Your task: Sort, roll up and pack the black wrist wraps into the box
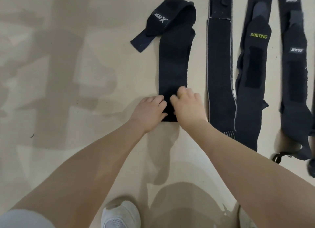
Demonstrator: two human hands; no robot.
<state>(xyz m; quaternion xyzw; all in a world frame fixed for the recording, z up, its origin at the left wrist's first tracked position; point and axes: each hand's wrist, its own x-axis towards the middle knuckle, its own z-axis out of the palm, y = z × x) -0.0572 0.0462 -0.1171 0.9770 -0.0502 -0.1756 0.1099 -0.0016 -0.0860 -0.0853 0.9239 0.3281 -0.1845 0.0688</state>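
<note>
A long black wrist wrap (173, 60) lies stretched out on the pale floor, its far end folded over with a white logo showing. Both hands are at its near end. My left hand (148, 111) grips the left edge, fingers curled onto the fabric. My right hand (186, 105) grips the right side, fingers bent over the strip. To the right lie three more black wraps side by side: a grey-edged one (219, 74), one lettered XUEYING (252, 71), and one at the far right (296, 78). No box is in view.
The pale floor (68, 91) spreads wide to the left, with soft shadows on it. A white shoe (121, 214) shows at the bottom edge between my forearms. A small loop strap (279, 156) lies at the near end of the rightmost wrap.
</note>
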